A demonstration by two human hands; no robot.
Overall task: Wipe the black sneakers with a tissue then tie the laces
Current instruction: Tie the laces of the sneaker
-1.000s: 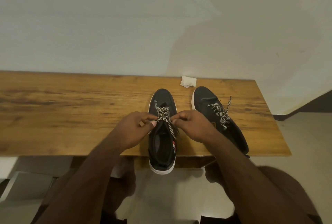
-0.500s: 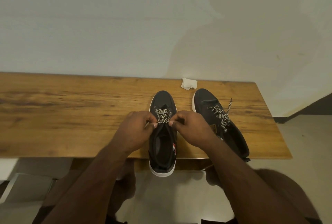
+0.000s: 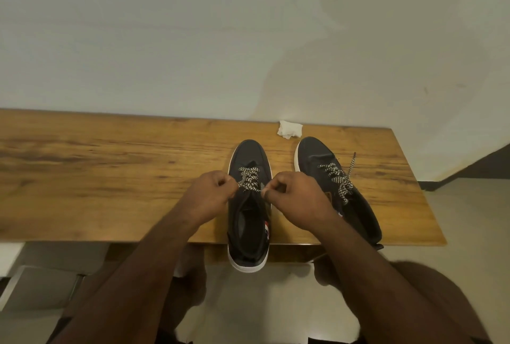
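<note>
Two black sneakers with white soles stand on a wooden table (image 3: 110, 167). The left sneaker (image 3: 249, 156) has its heel hanging over the table's front edge. My left hand (image 3: 209, 197) and my right hand (image 3: 298, 200) each pinch one end of its black-and-white laces (image 3: 248, 179), pulled taut across the tongue. The right sneaker (image 3: 317, 156) lies beside it, angled to the right, with its own laces (image 3: 338, 181) loose on top. A crumpled white tissue (image 3: 289, 129) lies on the table just beyond the shoes' toes.
A plain pale wall (image 3: 220, 40) rises directly behind the table. The table's right end (image 3: 414, 186) stops close to the right sneaker. Below the front edge are the pale floor and my knees.
Both hands have drawn slightly apart and toward the toe, pulling the left sneaker's lace ends tighter across the tongue. The right sneaker and the tissue have not moved.
</note>
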